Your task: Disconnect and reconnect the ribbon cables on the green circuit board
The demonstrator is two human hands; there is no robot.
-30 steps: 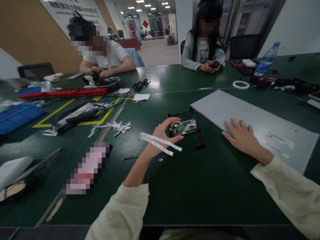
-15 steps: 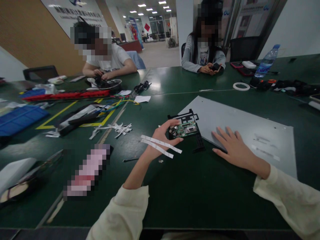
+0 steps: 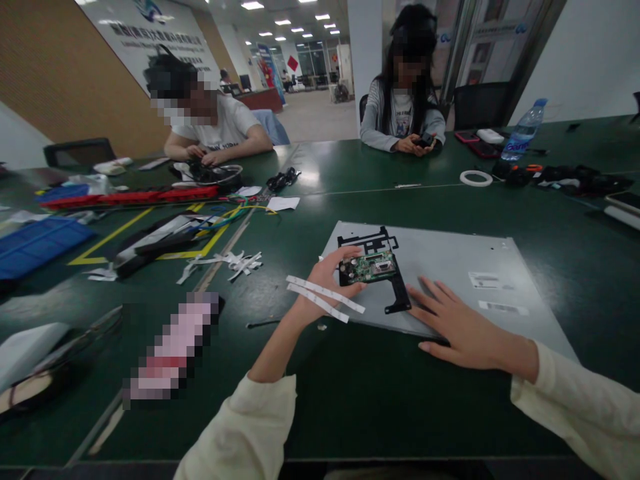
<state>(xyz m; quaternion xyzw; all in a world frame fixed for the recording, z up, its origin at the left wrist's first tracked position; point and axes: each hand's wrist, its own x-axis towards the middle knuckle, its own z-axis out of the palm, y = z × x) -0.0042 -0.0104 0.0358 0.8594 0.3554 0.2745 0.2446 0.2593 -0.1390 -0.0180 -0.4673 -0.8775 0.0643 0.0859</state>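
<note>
My left hand (image 3: 325, 283) grips a green circuit board (image 3: 373, 267) on a black plastic bracket (image 3: 399, 293), thumb below and fingers above its left end. Two white adhesive strips (image 3: 320, 293) hang across the back of that hand. Behind and under the bracket lies a flat grey metal panel (image 3: 455, 257) with two white labels (image 3: 503, 307) on its right part. My right hand (image 3: 460, 327) lies flat on the panel's front edge, fingers spread and holding nothing. Whether the bracket touches the panel, I cannot tell.
Left of my arm lie a blurred pink phone-like object (image 3: 175, 350) and a pile of white strips (image 3: 235, 261). A blue tray (image 3: 40, 243) is at far left. A tape roll (image 3: 476, 178) and a water bottle (image 3: 524, 130) stand at back right. Two people sit opposite.
The grey panel has turned and shifted left under the bracket, with my right hand on it moving slightly left and nearer to me. My left hand still holds the board, almost in the same place.
</note>
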